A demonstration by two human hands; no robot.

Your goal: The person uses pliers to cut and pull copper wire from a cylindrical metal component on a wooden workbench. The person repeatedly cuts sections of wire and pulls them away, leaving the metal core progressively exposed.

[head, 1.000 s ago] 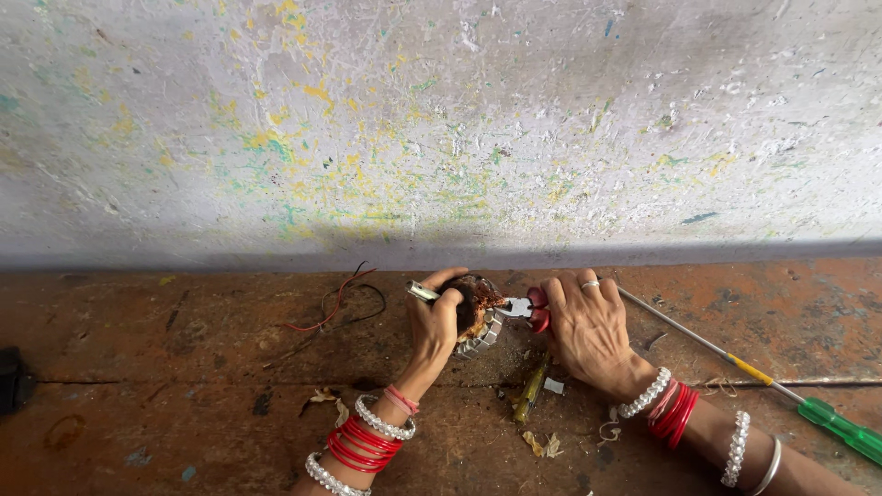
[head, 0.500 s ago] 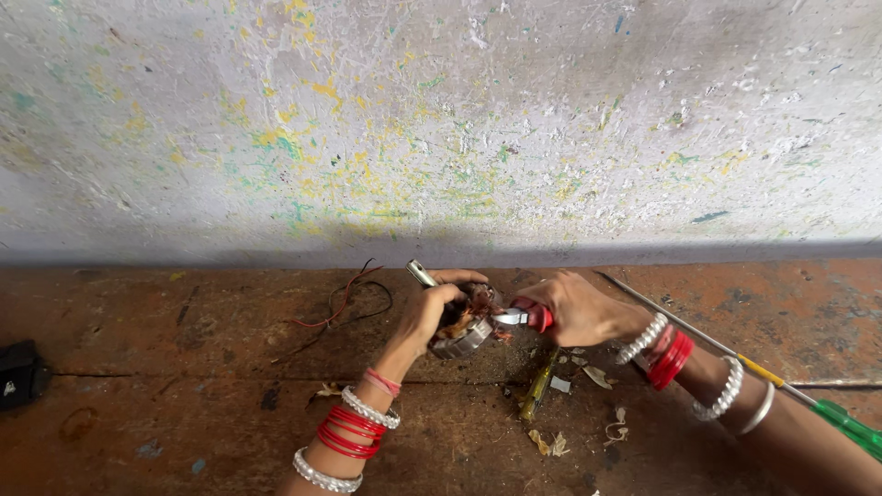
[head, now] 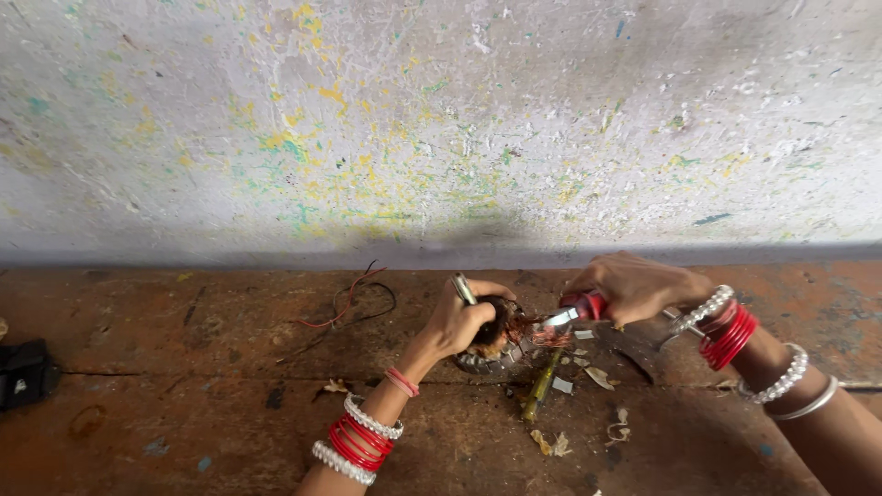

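My left hand (head: 462, 321) grips a round metal motor part with copper windings (head: 501, 342) that rests on the brown floor, and a thin metal tool (head: 463, 287) sticks up from its fingers. My right hand (head: 634, 287) is closed around a red-handled tool (head: 577, 310) whose metal tip points into the windings. Both wrists carry red and white bangles. Thin red and black wires (head: 347, 301) trail from the part toward the left.
A yellowish stick-like tool (head: 539, 388) and several paper scraps (head: 588, 377) lie on the floor below the hands. A dark object (head: 26, 372) sits at the left edge. A paint-speckled white wall (head: 441, 119) rises just behind.
My right hand has swung further to the right and its forearm now reaches in from the lower right. The view has shifted slightly. My left hand stays on the wound part.
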